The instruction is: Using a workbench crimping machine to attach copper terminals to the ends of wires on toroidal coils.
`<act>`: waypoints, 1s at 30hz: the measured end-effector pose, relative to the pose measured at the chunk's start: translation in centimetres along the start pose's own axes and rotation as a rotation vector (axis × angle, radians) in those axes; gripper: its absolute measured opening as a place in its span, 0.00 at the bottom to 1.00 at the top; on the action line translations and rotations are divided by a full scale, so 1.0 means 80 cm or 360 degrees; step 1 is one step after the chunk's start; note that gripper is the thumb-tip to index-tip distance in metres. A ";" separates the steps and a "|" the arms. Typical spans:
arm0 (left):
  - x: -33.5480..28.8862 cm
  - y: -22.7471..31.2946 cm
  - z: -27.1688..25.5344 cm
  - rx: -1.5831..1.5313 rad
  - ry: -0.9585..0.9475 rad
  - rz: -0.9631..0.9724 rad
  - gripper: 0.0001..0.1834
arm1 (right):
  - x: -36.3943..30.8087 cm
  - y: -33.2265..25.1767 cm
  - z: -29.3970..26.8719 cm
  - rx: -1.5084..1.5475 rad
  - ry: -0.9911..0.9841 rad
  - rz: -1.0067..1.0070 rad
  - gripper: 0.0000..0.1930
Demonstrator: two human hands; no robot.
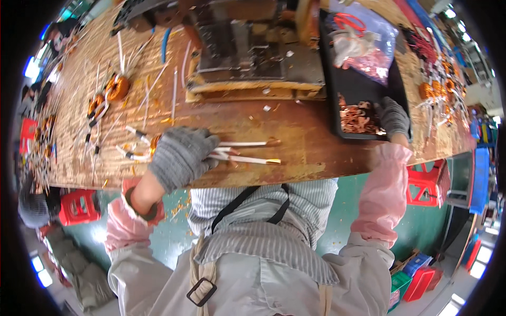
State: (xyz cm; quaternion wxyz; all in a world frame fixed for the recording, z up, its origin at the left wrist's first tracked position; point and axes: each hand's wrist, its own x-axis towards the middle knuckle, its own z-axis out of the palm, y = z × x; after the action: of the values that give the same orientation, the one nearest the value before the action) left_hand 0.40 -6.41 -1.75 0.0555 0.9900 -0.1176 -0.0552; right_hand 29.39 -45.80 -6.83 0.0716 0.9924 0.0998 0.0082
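Note:
My left hand (182,157), in a grey knitted glove, is closed around a coil (154,143) with orange copper winding and white-sleeved leads. Two of its long white leads (253,159) stick out to the right past my fingers, with bare copper-coloured ends. Black-banded leads show on the other side of the hand. My right hand (394,118), gloved alike, reaches over the near right side of a black tray (363,136). Its fingertips are at a heap of small copper terminals (359,117); whether they pinch one is too blurred to tell.
A machine on a wooden base (255,87) stands at the table's far middle. In the tray's far end lies a clear plastic bag (363,47). More coils lie left (117,88) and right (435,90). Red stools (79,207) stand beyond the table's near edge.

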 end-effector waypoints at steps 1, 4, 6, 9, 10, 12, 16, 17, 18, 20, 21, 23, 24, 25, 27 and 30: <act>0.007 -0.003 -0.001 -0.0038 -0.0028 0.0069 0.16 | -0.004 0.018 0.001 0.0009 -0.0066 0.0089 0.23; -0.004 -0.008 0.000 -0.0055 -0.0078 0.0002 0.19 | -0.008 -0.028 -0.034 0.0166 -0.0215 0.0186 0.28; -0.006 -0.008 -0.002 -0.0131 -0.0067 -0.0008 0.20 | -0.013 -0.033 -0.035 0.0132 -0.0226 0.0244 0.29; -0.003 -0.006 -0.005 -0.0178 -0.0028 -0.0051 0.21 | -0.008 -0.004 -0.007 0.0109 -0.0049 0.0169 0.31; -0.002 -0.007 -0.002 -0.0204 -0.0016 -0.0082 0.21 | -0.007 -0.002 -0.001 0.0117 0.0033 0.0109 0.31; -0.004 -0.008 0.003 -0.0232 0.0014 -0.0130 0.21 | 0.001 0.007 0.002 0.0214 -0.0107 0.0046 0.32; -0.006 -0.007 0.008 -0.0156 0.0076 -0.0146 0.21 | -0.015 -0.026 -0.036 0.0256 -0.0225 0.0186 0.30; -0.007 -0.006 0.008 -0.0119 0.0091 -0.0136 0.21 | -0.014 -0.026 -0.034 0.0216 -0.0223 0.0192 0.29; -0.007 -0.006 0.008 -0.0121 0.0089 -0.0134 0.21 | -0.013 -0.026 -0.031 0.0179 -0.0220 0.0197 0.29; -0.006 -0.007 0.007 -0.0137 0.0091 -0.0111 0.21 | -0.013 -0.020 -0.026 0.0164 -0.0205 0.0158 0.28; -0.004 -0.005 0.005 -0.0149 0.0060 -0.0113 0.21 | -0.013 -0.010 -0.022 0.0194 -0.0194 0.0105 0.28; -0.003 -0.001 -0.001 -0.0159 -0.0009 -0.0139 0.19 | -0.009 -0.001 -0.010 0.0315 -0.0093 0.0004 0.26; -0.004 -0.002 0.000 -0.0142 0.0028 -0.0135 0.19 | -0.008 0.004 -0.005 0.0395 -0.0001 -0.0031 0.24; -0.004 -0.002 0.002 -0.0126 0.0065 -0.0132 0.20 | -0.008 0.005 -0.004 0.0474 0.0090 -0.0066 0.23; -0.004 -0.003 0.003 -0.0109 0.0114 -0.0118 0.20 | -0.008 0.006 -0.004 0.0872 0.0123 -0.0039 0.18; -0.005 -0.001 0.003 -0.0089 0.0133 -0.0106 0.21 | -0.010 0.003 -0.002 0.1461 0.0278 -0.0035 0.14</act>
State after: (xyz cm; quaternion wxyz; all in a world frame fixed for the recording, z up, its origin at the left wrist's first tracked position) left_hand 0.04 -6.24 -1.95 0.0862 0.9928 -0.0804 -0.0190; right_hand 28.66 -46.14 -6.60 -0.3834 0.9159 0.1093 0.0460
